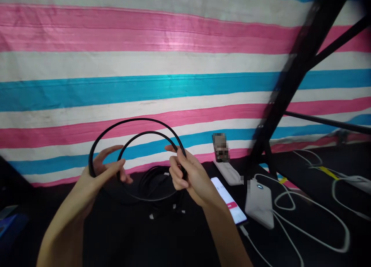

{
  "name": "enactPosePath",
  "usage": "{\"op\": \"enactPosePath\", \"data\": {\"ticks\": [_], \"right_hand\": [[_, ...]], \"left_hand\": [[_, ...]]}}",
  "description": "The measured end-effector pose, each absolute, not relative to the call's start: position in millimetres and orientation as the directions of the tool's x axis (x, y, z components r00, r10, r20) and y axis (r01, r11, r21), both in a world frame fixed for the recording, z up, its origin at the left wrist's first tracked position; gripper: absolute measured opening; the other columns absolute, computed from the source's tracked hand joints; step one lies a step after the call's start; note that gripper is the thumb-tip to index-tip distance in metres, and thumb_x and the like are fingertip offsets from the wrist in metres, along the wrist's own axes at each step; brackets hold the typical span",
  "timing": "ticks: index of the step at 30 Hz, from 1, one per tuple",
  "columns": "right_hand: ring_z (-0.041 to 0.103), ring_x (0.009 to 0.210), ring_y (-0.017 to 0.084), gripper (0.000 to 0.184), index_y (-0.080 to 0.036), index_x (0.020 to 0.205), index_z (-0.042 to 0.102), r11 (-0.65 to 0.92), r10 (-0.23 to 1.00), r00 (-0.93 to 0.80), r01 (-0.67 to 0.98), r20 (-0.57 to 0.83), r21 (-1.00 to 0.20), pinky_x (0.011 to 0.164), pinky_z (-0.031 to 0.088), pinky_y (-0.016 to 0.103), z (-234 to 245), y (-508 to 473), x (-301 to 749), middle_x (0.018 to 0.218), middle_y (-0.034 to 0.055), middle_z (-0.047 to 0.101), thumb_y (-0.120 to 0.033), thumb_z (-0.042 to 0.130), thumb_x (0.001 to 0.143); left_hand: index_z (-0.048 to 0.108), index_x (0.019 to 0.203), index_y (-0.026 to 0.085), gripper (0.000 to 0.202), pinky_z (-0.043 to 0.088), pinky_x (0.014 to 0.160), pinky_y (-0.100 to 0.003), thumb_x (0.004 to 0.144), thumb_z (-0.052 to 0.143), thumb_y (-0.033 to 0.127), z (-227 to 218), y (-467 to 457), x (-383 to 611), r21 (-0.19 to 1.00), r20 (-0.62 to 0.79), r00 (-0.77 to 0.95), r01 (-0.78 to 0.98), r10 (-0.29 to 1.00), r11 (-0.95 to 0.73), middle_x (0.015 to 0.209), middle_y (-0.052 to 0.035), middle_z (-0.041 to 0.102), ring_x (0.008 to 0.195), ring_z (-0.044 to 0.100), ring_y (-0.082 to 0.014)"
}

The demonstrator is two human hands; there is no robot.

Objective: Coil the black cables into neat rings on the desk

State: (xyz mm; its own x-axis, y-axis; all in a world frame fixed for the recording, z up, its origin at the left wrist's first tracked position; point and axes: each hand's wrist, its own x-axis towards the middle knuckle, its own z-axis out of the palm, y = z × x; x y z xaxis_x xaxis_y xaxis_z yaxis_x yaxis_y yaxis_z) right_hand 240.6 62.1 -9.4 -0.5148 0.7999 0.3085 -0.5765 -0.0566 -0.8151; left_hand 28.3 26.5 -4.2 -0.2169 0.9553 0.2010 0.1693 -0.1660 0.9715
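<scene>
Where a bare left hand (98, 174) reaches into its loops and a bare right hand (193, 176) grasps its right side, a thin black round-looped cable (142, 119) is up in the air, left of a lit smartphone with a red patch on its screen (223, 193).
Farthest left of the smartphone, the left hand's fingers are half curled, thumb and index parted; I cannot tell whether they pinch the cable. Nearer the smartphone, a coiled black cord bundle (145, 178) lies on the black tabletop (124, 240); then come the right hand's fingers, clenched round the cable. Just beyond the smartphone is a pale flat block (228, 172); to its right, a white rounded power bank (261, 209), then a looped white cord (346, 236).
</scene>
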Motion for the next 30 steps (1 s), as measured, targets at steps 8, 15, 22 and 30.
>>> {"op": "enactPosePath", "data": {"ticks": [8,15,22,30], "right_hand": [[0.026,0.035,0.004,0.027,-0.020,0.107,0.059,0.177,0.723,-0.624,-0.246,0.295,-0.953,0.035,0.018,0.017,-9.2,56.2,245.9,0.049,-0.0087,0.040,-0.036,0.045,0.091],[0.042,0.043,0.007,0.023,-0.019,0.094,0.069,0.470,0.732,-0.573,0.034,0.368,-0.882,0.042,0.029,0.020,1.5,29.9,250.1,0.046,-0.0052,0.047,-0.030,0.051,0.087],[0.052,0.049,0.011,0.020,-0.020,0.089,0.067,0.465,0.818,-0.385,0.005,0.427,-0.885,0.052,0.041,0.025,-20.6,68.2,239.6,0.055,-0.0027,0.058,-0.036,0.058,0.081],[0.055,0.054,0.012,0.023,-0.017,0.077,0.063,0.451,0.836,-0.313,-0.076,0.451,-0.889,0.055,0.042,0.025,-37.6,97.4,231.2,0.056,-0.0025,0.056,-0.040,0.057,0.081]], "left_hand": [[0.028,0.138,0.030,0.086,0.028,0.103,-0.044,0.064,0.072,0.030,-19.4,35.6,43.0,0.546,0.621,-0.003,0.720,0.784,-0.429,0.138,-0.0098,0.040,0.125,0.038,-0.0289],[0.070,0.090,0.025,0.021,0.047,0.075,-0.029,0.070,0.065,0.021,-10.0,29.5,56.6,0.711,0.590,0.024,0.460,0.807,-0.533,0.088,-0.0046,0.070,0.081,0.063,-0.0202],[0.071,0.065,0.022,0.010,0.023,0.033,-0.020,0.071,0.064,0.026,-6.8,19.5,45.4,0.847,0.531,-0.369,0.270,0.763,-0.458,0.029,0.0054,0.040,0.027,0.032,-0.0061],[0.066,0.060,0.019,0.022,0.019,0.030,-0.017,0.072,0.064,0.038,-2.7,17.7,41.6,0.946,0.324,-0.317,0.093,0.891,-0.311,0.025,0.0082,0.028,0.022,0.021,-0.0023]]}}
